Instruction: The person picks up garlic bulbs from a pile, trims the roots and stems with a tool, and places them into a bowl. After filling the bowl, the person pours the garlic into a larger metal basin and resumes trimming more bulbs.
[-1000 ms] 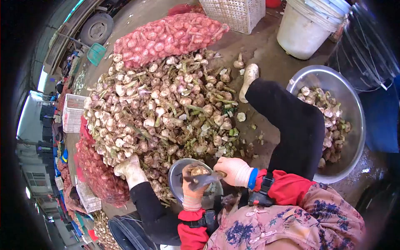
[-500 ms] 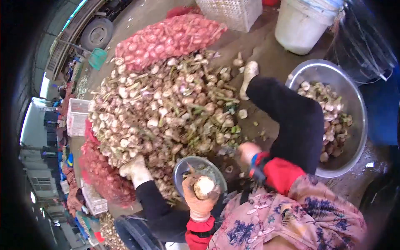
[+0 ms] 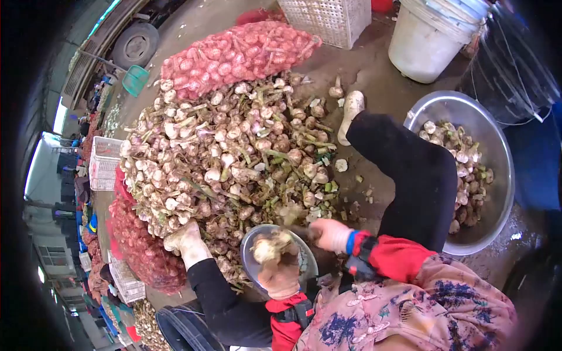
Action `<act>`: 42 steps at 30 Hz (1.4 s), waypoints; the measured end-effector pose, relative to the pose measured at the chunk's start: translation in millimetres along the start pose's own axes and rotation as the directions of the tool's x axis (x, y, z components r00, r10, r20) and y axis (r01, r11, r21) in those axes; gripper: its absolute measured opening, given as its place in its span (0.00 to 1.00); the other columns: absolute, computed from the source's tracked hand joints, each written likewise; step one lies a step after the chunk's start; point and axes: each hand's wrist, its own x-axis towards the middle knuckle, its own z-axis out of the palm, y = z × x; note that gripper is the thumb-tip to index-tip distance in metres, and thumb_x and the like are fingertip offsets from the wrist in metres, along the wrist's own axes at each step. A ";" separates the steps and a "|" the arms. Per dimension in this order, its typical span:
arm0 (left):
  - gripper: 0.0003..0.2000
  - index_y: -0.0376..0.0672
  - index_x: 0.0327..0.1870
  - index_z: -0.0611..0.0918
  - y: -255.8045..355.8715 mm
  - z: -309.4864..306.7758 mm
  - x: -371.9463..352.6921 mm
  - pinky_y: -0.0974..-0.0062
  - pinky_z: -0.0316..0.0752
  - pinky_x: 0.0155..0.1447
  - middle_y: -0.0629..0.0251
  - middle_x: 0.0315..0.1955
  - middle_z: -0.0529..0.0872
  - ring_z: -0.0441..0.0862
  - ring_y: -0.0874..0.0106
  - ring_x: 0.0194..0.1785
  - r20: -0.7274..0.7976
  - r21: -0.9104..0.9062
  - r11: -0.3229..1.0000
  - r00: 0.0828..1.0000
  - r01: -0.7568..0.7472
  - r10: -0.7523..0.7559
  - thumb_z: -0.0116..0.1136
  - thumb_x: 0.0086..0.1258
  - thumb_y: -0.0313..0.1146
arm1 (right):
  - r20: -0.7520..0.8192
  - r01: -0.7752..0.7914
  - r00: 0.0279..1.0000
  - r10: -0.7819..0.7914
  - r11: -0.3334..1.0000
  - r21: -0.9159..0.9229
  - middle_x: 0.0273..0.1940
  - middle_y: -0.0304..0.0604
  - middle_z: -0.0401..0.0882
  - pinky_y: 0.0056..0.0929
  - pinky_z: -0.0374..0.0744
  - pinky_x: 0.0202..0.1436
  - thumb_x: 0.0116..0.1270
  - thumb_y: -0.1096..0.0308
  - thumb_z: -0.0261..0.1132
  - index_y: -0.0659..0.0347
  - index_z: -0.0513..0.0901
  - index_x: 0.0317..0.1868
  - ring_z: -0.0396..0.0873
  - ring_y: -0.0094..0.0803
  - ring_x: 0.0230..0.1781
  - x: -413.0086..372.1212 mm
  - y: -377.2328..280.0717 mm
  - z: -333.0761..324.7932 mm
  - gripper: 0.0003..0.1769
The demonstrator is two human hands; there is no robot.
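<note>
My left hand [image 3: 280,279], in a dirty orange-looking glove, is closed around a garlic bulb [image 3: 270,248] above a small metal bowl [image 3: 250,270]. The bulb is smeared by motion. Just right of it, my right hand [image 3: 331,235] is closed on a dark, blurred knife-like tool [image 3: 302,231] that points toward the bulb. A blurred pale scrap [image 3: 288,214] shows above the tool. Beyond both hands spreads a large heap of garlic [image 3: 234,149] with stalks still on many bulbs.
Beside my right leg [image 3: 418,161] stands a wide metal basin [image 3: 504,193] holding trimmed bulbs. Red net sacks of garlic [image 3: 240,55] lie behind and left of the heap. A white bucket [image 3: 421,52], a white crate [image 3: 328,20] and a dark blue tub [image 3: 181,327] stand around.
My right hand has moved left and up close to the bulb, with the tool now showing. The bulb in my left hand has turned and shifted slightly left and up.
</note>
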 end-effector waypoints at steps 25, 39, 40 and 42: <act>0.26 0.41 0.46 0.82 -115.5 -123.2 187.9 0.63 0.76 0.52 0.51 0.41 0.85 0.83 0.53 0.47 -0.330 0.833 -0.494 0.940 0.249 -0.082 0.71 0.46 0.45 | -0.467 0.209 0.796 0.386 0.550 0.809 0.26 0.37 0.76 0.24 0.69 0.22 0.54 0.74 0.68 0.64 0.79 0.43 0.72 0.23 0.17 23.3 -21.2 -62.9 0.14; 0.38 0.32 0.59 0.73 -215.6 -275.5 209.8 0.67 0.73 0.56 0.48 0.49 0.82 0.80 0.59 0.53 -0.538 0.826 -0.275 0.834 0.493 -0.121 0.70 0.48 0.47 | -0.582 0.356 0.760 0.291 0.563 0.746 0.27 0.40 0.79 0.24 0.73 0.25 0.56 0.75 0.66 0.66 0.78 0.44 0.76 0.27 0.19 -7.8 -45.9 -82.6 0.14; 0.43 0.33 0.64 0.68 -211.1 -251.0 210.6 0.67 0.73 0.57 0.47 0.52 0.80 0.79 0.58 0.54 -0.572 0.817 -0.182 0.811 0.548 -0.126 0.74 0.44 0.42 | -0.577 0.352 0.761 0.298 0.557 0.752 0.28 0.40 0.78 0.24 0.73 0.25 0.56 0.75 0.67 0.66 0.78 0.44 0.76 0.26 0.19 -6.0 -45.4 -79.7 0.14; 0.42 0.33 0.63 0.68 -182.0 -176.8 191.1 0.66 0.73 0.56 0.48 0.51 0.80 0.79 0.58 0.53 -0.637 0.768 -0.082 0.770 0.635 -0.004 0.74 0.44 0.40 | -0.566 0.343 0.763 0.310 0.548 0.763 0.28 0.39 0.78 0.24 0.73 0.25 0.56 0.75 0.67 0.65 0.78 0.44 0.75 0.25 0.20 -3.2 -46.1 -79.8 0.14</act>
